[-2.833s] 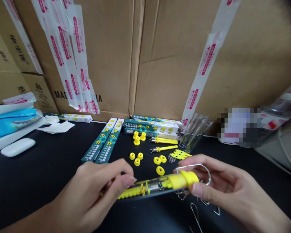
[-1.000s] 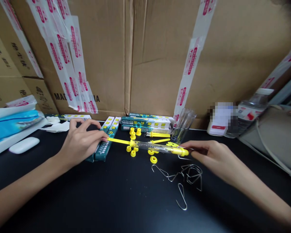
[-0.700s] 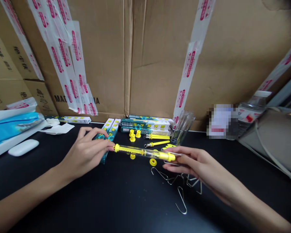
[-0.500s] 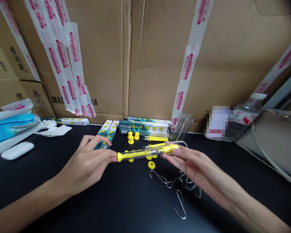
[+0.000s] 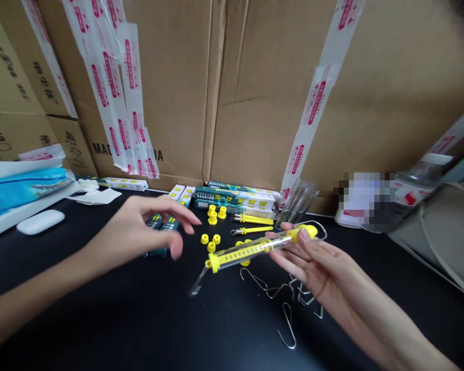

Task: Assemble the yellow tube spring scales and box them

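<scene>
My right hand (image 5: 313,268) holds a spring scale (image 5: 251,251) near its yellow top cap. It has a clear tube around a yellow graduated strip, a wire loop at the cap and a blurred metal hook (image 5: 198,282) hanging from the lower end. My left hand (image 5: 150,226) is off to the left of it, thumb and fingers apart, touching nothing. Behind the scale lie small yellow caps (image 5: 212,217), yellow inner rods with metal ends (image 5: 255,230) and clear tubes (image 5: 298,202). Loose wire hooks (image 5: 288,327) rest in front of my right hand.
Printed slim boxes (image 5: 235,198) lie along the cardboard wall (image 5: 255,103). More boxes stand behind my left hand. At left are a white mouse (image 5: 40,222) and a blue packet (image 5: 27,190). A plastic bottle (image 5: 417,185) and a grey bag (image 5: 441,237) stand at right.
My left hand has let go of the scale's lower end and drawn back, opening. The scale now tilts down to the left, its hook hanging free, and my right hand has moved right.
</scene>
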`<state>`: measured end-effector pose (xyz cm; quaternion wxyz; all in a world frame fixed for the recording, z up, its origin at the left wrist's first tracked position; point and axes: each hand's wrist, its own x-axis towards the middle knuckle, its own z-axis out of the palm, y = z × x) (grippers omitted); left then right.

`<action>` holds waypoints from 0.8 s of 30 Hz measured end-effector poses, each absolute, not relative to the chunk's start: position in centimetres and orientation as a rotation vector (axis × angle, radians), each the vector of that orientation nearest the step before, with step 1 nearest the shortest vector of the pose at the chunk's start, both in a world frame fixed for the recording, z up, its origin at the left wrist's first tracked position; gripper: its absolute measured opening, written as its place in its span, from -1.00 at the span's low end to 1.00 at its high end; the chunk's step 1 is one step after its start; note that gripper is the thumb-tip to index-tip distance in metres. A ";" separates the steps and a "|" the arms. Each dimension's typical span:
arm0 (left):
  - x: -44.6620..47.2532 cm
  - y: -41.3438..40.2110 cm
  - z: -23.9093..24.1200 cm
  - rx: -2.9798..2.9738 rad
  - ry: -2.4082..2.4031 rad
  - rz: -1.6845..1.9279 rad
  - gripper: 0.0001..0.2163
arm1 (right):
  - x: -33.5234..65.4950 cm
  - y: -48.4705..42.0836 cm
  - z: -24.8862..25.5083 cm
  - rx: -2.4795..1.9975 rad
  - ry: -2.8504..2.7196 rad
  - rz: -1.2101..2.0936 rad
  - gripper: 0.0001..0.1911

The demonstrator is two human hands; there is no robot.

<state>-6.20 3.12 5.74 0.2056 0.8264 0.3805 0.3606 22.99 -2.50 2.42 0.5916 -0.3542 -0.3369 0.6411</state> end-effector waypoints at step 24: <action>0.1 16.3 1.3 3.007 0.983 0.781 -0.69 | 23.3 -1.9 1.9 -0.762 -0.806 1.356 -0.71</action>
